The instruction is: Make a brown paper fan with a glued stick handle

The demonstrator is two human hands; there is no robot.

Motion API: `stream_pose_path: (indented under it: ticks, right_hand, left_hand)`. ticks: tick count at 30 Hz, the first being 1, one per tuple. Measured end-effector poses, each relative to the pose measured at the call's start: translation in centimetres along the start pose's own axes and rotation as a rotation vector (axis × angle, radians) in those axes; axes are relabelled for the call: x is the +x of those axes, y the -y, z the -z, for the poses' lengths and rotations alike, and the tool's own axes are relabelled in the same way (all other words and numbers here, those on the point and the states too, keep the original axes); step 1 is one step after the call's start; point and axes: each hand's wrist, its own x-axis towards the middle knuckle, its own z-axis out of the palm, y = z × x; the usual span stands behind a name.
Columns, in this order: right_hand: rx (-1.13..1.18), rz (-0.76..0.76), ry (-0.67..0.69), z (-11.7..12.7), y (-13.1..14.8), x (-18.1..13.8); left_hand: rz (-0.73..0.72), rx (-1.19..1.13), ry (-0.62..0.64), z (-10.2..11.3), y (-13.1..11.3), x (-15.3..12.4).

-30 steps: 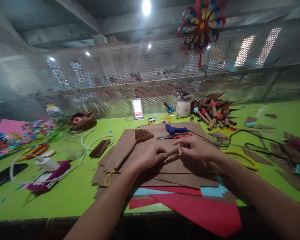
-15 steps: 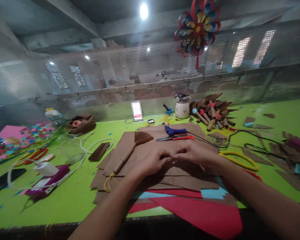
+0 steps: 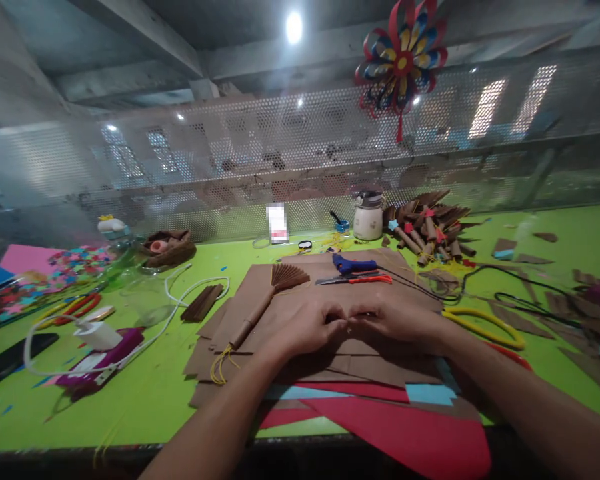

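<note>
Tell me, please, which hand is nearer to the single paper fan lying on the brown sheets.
Left. The left hand is just right of the paper fan; the right hand is farther right, past the left.

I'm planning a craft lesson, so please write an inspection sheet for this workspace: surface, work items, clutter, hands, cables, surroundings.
Surface: green table bearing a brown paper stack.
Work items: paper fan, glue gun and scissors on the stack.
Clutter: paper scraps at right, paper stars at left.
Hands: left hand and right hand close together over the stack; anything pinched is hidden.
Cables: white cable at left, black cable at right.
Surroundings: mesh screen behind the table, flower decoration hanging above.
</note>
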Motion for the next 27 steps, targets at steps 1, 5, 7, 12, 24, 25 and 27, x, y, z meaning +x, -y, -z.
stream_pose_path:
  ticks: [1,5,7,12,24,25,27]
  right_hand:
    - [-0.021,-0.005,0.013,0.1,0.2,-0.1]
    - [-0.032,-0.005,0.044,0.1,0.4,-0.2]
    - [-0.032,-0.005,0.064,0.1,0.3,-0.2]
    - [0.007,-0.032,0.115,0.6,-0.2,-0.3]
    - [0.451,-0.172,0.1,2.4,-2.9,-0.4]
    - [0.498,-0.195,0.055,2.6,-3.0,-0.4]
    - [0.6,-0.245,-0.056,2.9,-3.0,-0.5]
  left_hand:
    - [0.005,-0.008,0.014,0.0,0.0,0.0]
    - [0.057,-0.054,0.081,0.3,0.5,0.0]
    - [0.068,-0.087,0.122,0.5,0.8,-0.1]
    - [0.142,-0.146,0.151,1.2,1.1,-0.5]
    - [0.219,-0.375,0.118,1.9,1.0,0.0]
    - [0.221,-0.421,0.11,2.0,1.1,0.0]
    - [0.236,-0.533,0.076,2.0,1.1,0.0]
